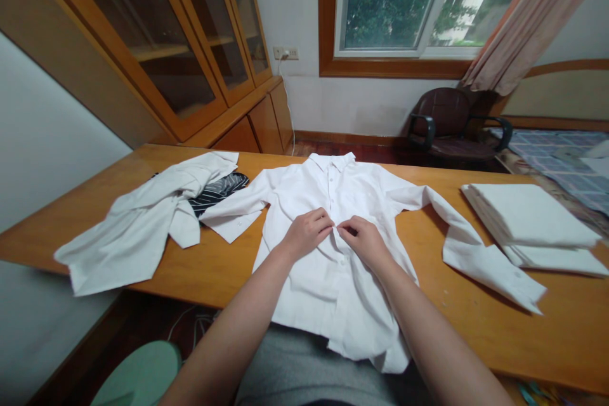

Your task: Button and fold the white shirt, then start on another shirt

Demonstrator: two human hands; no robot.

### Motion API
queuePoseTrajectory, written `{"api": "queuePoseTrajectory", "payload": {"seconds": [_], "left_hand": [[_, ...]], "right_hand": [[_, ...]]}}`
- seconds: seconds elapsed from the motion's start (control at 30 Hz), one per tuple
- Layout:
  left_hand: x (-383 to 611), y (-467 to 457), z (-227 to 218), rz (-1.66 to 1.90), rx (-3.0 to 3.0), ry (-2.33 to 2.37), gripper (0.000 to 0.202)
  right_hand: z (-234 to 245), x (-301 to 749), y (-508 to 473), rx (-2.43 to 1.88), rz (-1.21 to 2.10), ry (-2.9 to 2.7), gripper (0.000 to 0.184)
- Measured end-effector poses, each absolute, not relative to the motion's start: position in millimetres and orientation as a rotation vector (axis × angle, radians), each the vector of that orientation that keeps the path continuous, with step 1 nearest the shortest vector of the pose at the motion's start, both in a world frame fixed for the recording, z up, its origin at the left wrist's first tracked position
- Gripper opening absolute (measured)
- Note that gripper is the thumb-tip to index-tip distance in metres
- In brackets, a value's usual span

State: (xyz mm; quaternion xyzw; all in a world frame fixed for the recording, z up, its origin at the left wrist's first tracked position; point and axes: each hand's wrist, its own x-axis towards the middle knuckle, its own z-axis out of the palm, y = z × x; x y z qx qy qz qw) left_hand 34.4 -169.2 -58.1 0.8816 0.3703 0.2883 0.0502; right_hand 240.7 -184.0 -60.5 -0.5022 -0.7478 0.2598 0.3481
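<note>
A white button-up shirt (304,273) lies front side up on the wooden table (214,266), its collar toward the far edge and its hem hanging over the near edge. Both sleeves spread out to the sides. At mid-chest my left hand (311,228) pinches the front placket from the left. Opposite it, my right hand (359,238) pinches the placket too, its fingertips nearly touching those of the left. Buttons show above and below the hands; whether one sits between the fingertips is hidden.
On the left lies a crumpled white garment (137,222) with a black striped cloth (221,190) beside it. A folded white stack (533,216) sits at the right, close to the right sleeve. Below the table's left side stands a green stool (143,371). Behind are a chair (445,120) and a cabinet (190,44).
</note>
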Motion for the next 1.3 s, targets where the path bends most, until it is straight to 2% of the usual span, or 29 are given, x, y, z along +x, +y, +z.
{"api": "queuePoseTrajectory", "payload": {"seconds": [1.3], "left_hand": [[34.2,-167.4,-60.1,0.822,2.735,1.121,0.013]], "right_hand": [[-59.2,240.2,-184.6,-1.299,0.671,-1.952,0.012]]}}
